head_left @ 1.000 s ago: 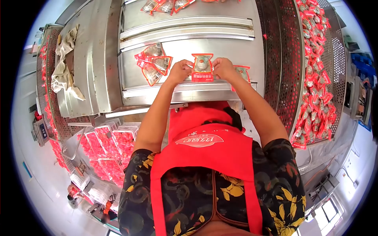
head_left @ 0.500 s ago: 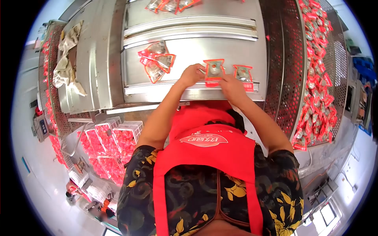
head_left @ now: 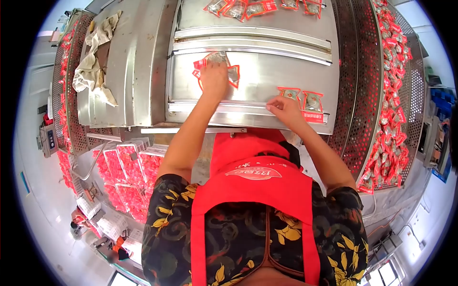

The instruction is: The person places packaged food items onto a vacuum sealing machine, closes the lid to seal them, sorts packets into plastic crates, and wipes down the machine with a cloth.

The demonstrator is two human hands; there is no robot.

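Note:
My left hand (head_left: 214, 78) reaches over a small pile of red-edged clear packets (head_left: 233, 75) on the left of the steel tray (head_left: 257, 71); its fingertips are hidden by the hand and the packets. Near the tray's front rail, my right hand (head_left: 285, 110) has its fingers partly curled and lies just below a packet (head_left: 289, 94), partly covering it. Another packet (head_left: 313, 101) lies flat beside that one, at the tray's right end, its red label toward me.
Several packets (head_left: 237, 8) lie on the farther tray. At right, a perforated metal trough (head_left: 353, 81) borders a long heap of packets (head_left: 391, 95). A crumpled cloth (head_left: 93, 62) rests at left. Crates of red packets (head_left: 126, 174) stand below left. Distant people are at lower left.
The packet formerly between my hands now lies beside the one at the right. My left hand has moved left onto the pile. My right hand has drawn slightly back from the packet.

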